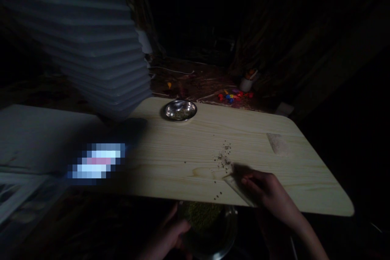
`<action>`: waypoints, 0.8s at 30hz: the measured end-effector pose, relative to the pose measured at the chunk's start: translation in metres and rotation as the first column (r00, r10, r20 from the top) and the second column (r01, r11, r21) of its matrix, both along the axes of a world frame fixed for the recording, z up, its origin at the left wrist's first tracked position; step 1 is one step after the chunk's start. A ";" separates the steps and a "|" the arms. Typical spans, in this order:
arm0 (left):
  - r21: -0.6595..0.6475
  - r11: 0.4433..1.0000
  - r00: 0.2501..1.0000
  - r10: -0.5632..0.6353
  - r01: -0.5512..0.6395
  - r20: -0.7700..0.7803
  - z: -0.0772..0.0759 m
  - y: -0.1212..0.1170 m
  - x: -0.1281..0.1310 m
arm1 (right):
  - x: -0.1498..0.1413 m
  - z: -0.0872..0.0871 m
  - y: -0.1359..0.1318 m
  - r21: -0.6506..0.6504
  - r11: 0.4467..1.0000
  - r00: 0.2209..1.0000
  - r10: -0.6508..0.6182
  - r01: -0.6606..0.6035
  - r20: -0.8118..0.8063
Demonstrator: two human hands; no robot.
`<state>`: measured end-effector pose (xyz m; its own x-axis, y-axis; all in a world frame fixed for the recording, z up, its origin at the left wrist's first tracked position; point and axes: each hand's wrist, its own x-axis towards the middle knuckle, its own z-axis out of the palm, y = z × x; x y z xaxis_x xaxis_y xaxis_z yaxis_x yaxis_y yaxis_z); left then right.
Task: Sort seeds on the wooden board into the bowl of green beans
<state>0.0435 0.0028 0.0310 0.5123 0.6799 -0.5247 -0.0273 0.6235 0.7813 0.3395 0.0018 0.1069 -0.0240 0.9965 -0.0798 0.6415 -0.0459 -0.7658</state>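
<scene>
My left hand grips the rim of a metal bowl filled with small greenish grains, held just below the near edge of a pale wooden table. My right hand rests on the table's near edge, holding a flat card-like scraper against the surface. A small scatter of dark seeds lies on the wood just beyond the scraper. A second small steel bowl with a few grains stands at the table's far edge.
A tall stack of white trays rises at the left. A pale patch marks the table's right side. On the dark floor beyond lie colourful small toys and a white cup. The room is very dim.
</scene>
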 end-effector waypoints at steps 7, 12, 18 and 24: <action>0.029 0.999 0.999 -0.024 0.025 -0.031 0.008 0.000 0.002 | -0.022 0.001 -0.004 0.000 0.996 0.996 0.086 -0.086 0.006; 0.001 1.000 0.997 0.025 -0.025 -0.076 -0.004 -0.003 -0.002 | -0.021 0.001 0.001 0.023 1.000 0.999 0.021 -0.021 -0.024; 0.026 0.999 0.997 0.033 -0.031 -0.070 -0.003 -0.004 -0.008 | -0.043 -0.008 0.001 0.006 0.993 0.993 0.118 -0.118 0.011; 0.033 0.996 0.996 0.086 -0.084 -0.035 -0.010 -0.004 -0.026 | -0.062 0.020 0.043 0.080 0.978 0.982 0.189 -0.191 0.027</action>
